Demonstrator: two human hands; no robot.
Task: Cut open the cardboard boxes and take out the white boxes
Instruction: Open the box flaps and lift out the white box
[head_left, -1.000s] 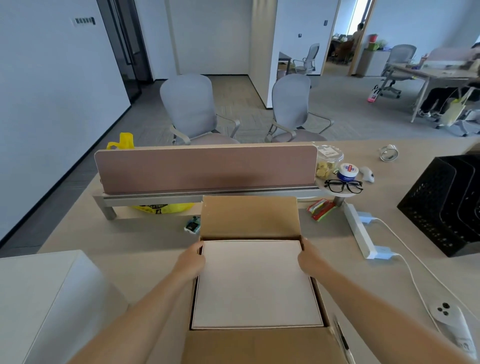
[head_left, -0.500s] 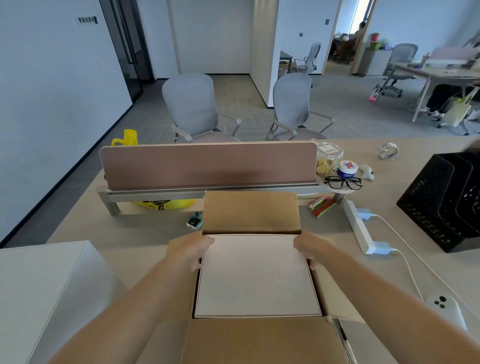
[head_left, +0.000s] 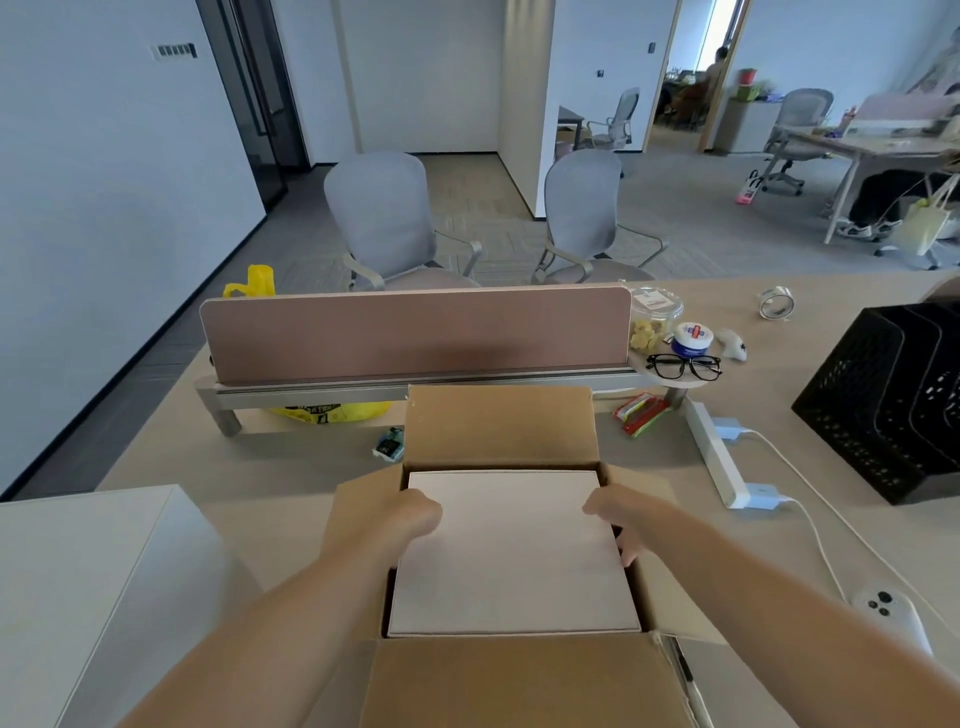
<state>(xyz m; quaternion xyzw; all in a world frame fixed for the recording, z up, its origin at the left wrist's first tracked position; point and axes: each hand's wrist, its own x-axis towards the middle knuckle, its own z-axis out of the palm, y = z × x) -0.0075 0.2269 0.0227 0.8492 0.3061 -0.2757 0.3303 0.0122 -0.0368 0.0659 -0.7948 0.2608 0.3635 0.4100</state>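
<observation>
The left hand (head_left: 410, 519) and right hand (head_left: 621, 522) curl onto the white box (head_left: 511, 566) by its side edges, and its snug fit in the cardboard box (head_left: 498, 426) may jam it or make it slip.

One brown cardboard box (head_left: 498, 426), flaps open, on a beige desk (head_left: 260, 467). Inside: flat white rectangular box (head_left: 514, 561). Left hand (head_left: 410, 512) grips its left edge, right hand (head_left: 618, 514) its right edge, fingers curled. Beyond: pink desk divider (head_left: 415, 332), black-framed glasses (head_left: 683, 366).
</observation>
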